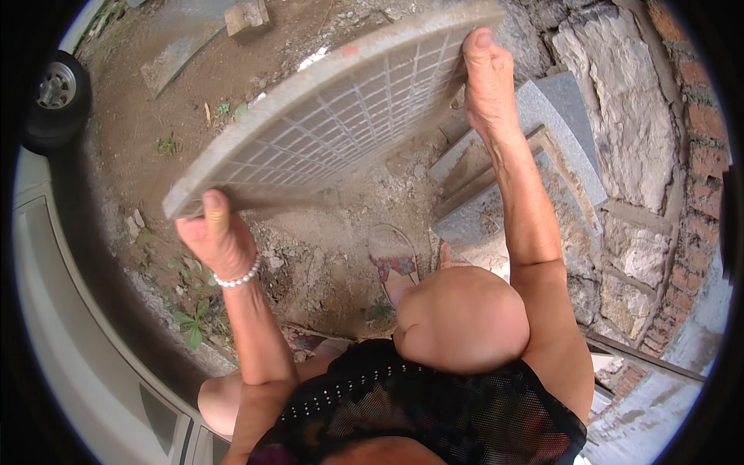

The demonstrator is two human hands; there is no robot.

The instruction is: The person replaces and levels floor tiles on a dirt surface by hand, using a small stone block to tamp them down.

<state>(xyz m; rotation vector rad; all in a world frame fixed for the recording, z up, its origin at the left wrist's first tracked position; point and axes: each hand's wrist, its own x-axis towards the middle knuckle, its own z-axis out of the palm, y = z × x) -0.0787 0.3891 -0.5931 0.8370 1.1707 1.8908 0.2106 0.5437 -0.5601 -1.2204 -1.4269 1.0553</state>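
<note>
A large dusty grey grid-patterned panel (341,116) with a thick pale rim is held up tilted above the ground. Whether its grid is open mesh or solid ribs I cannot tell. My left hand (219,242), with a white bead bracelet (239,277) at the wrist, grips the near left corner, thumb on the rim. My right hand (488,89) grips the far right end, thumb also on top. Both hands' other fingers are mostly hidden. Under the panel's lower edge, grey rubble and dust (298,244) cover the ground, partly blurred.
Grey stone slabs (535,116) lean by a rough stone wall (612,101) and brickwork on the right. A pale vehicle (70,310) and a wheel (58,89) stand on the left. A block (246,17) lies far off. My bent knee (465,318) is close below.
</note>
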